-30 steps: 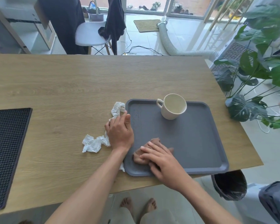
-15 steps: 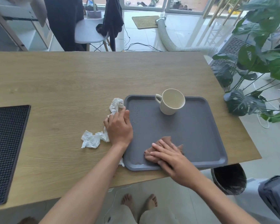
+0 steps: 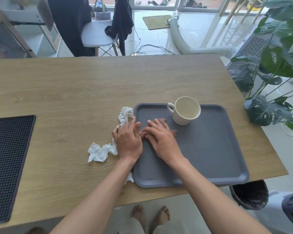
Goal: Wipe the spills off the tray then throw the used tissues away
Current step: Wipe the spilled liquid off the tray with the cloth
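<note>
Tissue work is the step in hand: I am wiping. In the head view, looking down, my right hand (image 3: pixel 161 139) lies flat on a brown tissue (image 3: pixel 163 120) and presses it on the tray (image 3: pixel 210 149). The fingers are straight and close together and pinch nothing. My left hand (image 3: pixel 128 142) sits at 9 o'clock of the right one, on the tray's left rim. Its fingers are laid out over the white tissues (image 3: pixel 98 152). I think it keeps the tray from sliding; it does not grab.

The tray lies on the table (image 3: pixel 74 90), near my edge. The white tissues lie crumpled on the wood, touching the tray's left side. Small drops (image 3: pixel 146 115) show on the tray at 11 o'clock of my right hand, so the wiping is not done. Next I should push the brown tissue up to those drops. Then I should gather all the tissues for the bin (image 3: pixel 250 195).

The cup (image 3: pixel 184 110) stands at 1 o'clock of my right hand, just beside the brown tissue. I could bump it if I push that way. The tray has a raised rim, so wet may hide in the corners. Toward 3 o'clock the tray gives room to slide. The bin stands below the table corner, at 5 o'clock of the tray, so the tissues must go out over the table edge. The black mat (image 3: pixel 7 166) at 9 o'clock and the plant (image 3: pixel 277 65) at 2 o'clock are well apart.
</note>
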`<state>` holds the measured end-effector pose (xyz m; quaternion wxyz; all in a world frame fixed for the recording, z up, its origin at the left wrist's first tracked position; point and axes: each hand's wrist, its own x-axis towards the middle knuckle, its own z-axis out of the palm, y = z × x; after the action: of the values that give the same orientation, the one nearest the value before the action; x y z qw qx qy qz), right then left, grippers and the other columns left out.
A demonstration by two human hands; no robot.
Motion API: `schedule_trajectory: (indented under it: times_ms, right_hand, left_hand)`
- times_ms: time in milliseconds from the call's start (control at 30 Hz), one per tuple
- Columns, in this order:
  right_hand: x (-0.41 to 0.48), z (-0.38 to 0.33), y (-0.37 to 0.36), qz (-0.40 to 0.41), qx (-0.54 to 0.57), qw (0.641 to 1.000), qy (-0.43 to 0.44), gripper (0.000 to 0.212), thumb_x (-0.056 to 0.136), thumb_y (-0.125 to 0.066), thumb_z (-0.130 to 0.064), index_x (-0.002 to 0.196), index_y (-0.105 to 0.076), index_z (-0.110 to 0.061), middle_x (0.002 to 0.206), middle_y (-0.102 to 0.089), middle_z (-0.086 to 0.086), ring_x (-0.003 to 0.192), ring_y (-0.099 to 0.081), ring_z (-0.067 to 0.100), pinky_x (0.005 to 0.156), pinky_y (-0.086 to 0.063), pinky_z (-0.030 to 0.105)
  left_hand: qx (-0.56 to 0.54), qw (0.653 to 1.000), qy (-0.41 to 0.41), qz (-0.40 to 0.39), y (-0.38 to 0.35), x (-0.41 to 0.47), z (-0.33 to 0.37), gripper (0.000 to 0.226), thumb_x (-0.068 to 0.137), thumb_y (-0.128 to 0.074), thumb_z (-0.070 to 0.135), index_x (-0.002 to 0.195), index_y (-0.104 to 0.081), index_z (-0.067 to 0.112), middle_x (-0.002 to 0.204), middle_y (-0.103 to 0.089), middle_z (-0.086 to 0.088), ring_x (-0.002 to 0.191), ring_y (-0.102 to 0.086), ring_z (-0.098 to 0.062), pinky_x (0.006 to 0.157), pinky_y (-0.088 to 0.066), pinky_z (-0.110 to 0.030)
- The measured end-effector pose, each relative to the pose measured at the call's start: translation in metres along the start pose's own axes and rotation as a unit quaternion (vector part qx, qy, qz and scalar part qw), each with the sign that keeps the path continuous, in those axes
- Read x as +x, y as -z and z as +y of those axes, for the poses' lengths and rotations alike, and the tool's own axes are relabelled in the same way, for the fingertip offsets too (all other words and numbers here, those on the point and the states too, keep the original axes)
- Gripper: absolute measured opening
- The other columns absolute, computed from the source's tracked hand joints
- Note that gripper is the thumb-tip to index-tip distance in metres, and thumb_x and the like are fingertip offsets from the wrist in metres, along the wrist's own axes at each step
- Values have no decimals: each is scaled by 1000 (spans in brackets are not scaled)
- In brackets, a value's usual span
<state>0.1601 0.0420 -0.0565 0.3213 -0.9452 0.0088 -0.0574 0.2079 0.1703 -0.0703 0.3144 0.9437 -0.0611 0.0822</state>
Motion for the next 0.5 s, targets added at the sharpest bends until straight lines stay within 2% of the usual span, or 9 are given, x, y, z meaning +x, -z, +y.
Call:
schedule_trajectory:
  times_ms: [133,267,400,500]
  right_hand:
    - [40,-2,-5,40,1,998,-56,17,94,-55,-27,107,-67,-29,142,-49,2,140,-31,23,117,-12,46]
    - [65,-1,-9,71,-11,995,-72,16,95,-53,-25,100,-68,-30,149,-40,3,142,-26,24,118,-6,47]
    - [68,-3,-12,62,-42,994,-83,22,95,-52,-24,112,-66,-25,148,-41,1,142,-26,24,117,-8,47]
    - [52,-1,-6,6,-50,998,-30,31,95,-51,-21,125,-59,-23,145,-46,-2,141,-29,23,116,-14,46]
  left_hand:
    - [4,1000,2,1,0,0,0,65,100,-12,50,126,-62,17,98,-69,-4,94,-60,-24,94,-34,-40]
    - [-1,1000,-2,10,-1,1,0,70,99,-9,54,125,-62,17,98,-69,-3,95,-60,-24,93,-33,-39]
    - [-5,1000,-1,5,-1,3,0,71,99,-9,54,125,-62,17,100,-69,-3,97,-59,-24,92,-30,-35]
    - [-10,1000,2,5,0,3,0,71,98,-8,55,124,-63,17,99,-70,-4,97,-60,-25,92,-30,-36]
